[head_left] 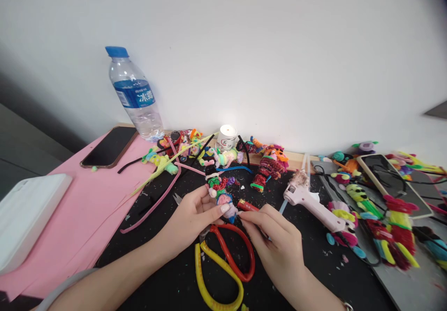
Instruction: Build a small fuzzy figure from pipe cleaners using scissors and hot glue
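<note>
My left hand (pixel 197 213) is closed on a small multicoloured pipe-cleaner figure (pixel 220 192) with green, red, pink and blue parts. My right hand (pixel 274 236) has thumb and forefinger pinched at the figure's lower right edge; whatever lies between the fingertips is too small to make out. Scissors (pixel 240 278) with one red and one yellow handle lie on the black mat (pixel 164 273) below both hands, their blades partly hidden by my left hand. Just above my right fingers a red cylindrical item (pixel 247 205) lies on the mat.
A pale glue gun (pixel 314 206) rests at the right, near several fuzzy figures (pixel 400 227) and a phone (pixel 394 185). Along the wall stand a white paper cup (pixel 226 138) and a water bottle (pixel 134 97). A dark phone (pixel 110 146) and a white box (pixel 31 218) are at the left.
</note>
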### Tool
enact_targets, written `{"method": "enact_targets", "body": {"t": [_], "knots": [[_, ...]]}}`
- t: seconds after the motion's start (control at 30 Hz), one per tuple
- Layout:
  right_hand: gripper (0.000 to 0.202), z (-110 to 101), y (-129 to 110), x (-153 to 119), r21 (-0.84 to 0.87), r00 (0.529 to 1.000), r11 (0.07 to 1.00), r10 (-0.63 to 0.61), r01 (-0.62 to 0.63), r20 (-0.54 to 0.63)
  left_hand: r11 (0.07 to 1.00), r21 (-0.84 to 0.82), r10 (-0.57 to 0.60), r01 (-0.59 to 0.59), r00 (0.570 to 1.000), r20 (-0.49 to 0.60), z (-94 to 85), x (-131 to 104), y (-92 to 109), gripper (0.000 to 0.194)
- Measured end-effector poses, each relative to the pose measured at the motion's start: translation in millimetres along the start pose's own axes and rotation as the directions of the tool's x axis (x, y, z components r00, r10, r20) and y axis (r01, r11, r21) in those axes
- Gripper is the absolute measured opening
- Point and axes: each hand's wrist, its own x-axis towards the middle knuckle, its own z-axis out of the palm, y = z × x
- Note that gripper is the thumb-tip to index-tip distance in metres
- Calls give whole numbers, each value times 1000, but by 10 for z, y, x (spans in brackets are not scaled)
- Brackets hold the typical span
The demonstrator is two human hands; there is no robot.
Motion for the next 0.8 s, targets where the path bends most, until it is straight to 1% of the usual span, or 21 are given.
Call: {"method": "enact_targets", "body": {"t": [0.2, 0.47, 0.67, 0.8], "knots": [[14, -4, 19, -3, -42, 1000, 999, -5, 6, 28, 1000, 14, -11, 11, 1000, -11, -3, -1, 7, 24], [16, -3, 0, 2, -75, 998, 996, -39, 43, 43, 1000, 17, -21, 21, 999, -25, 7, 7, 5, 29], [18, 13, 14, 2, -92, 998, 995, -33, 37, 46, 996, 85, -7, 8, 1000, -6, -22, 18, -24, 25], [17, 22, 25, -25, -95, 998, 995, -37, 41, 49, 995, 101, -2, 3, 1000, -14, -28, 16, -33, 25]]}}
